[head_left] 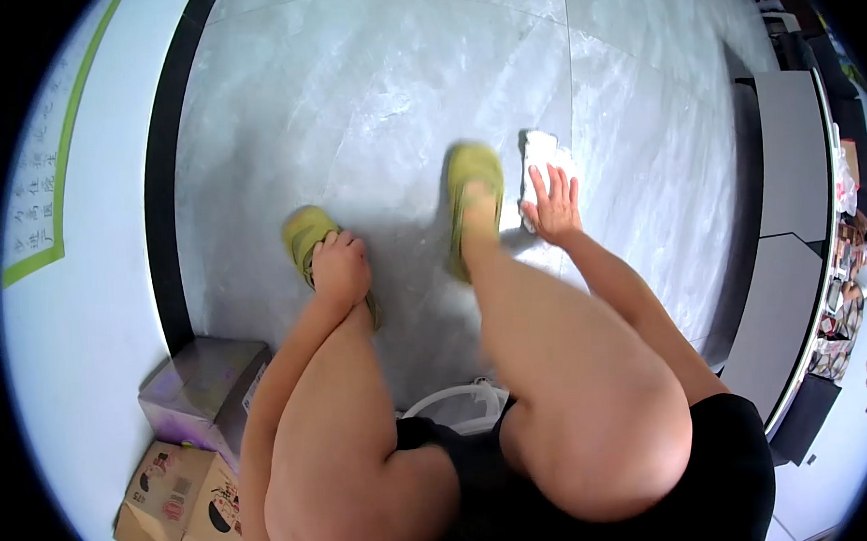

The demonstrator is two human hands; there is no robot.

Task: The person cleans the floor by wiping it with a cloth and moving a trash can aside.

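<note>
My right hand (556, 207) lies on a crumpled white cloth or wad of paper (539, 148) on the grey floor, just right of my right shoe. Its fingers are spread and press the white material down. My left hand (342, 270) is curled over the front of my left ankle, by the opening of the yellow-green left shoe (310, 228). Its inner side is hidden, so I cannot make out what the fingers hold, if anything. The matching right shoe (472, 162) stands flat between the two hands.
A white wall with green tape (66, 156) and writing runs along the left. Cardboard boxes (172, 495) and a shiny box (201, 382) stand at lower left. On the right is a grey cabinet (791, 158) with many small items. A white curved rim (458, 395) shows below my legs.
</note>
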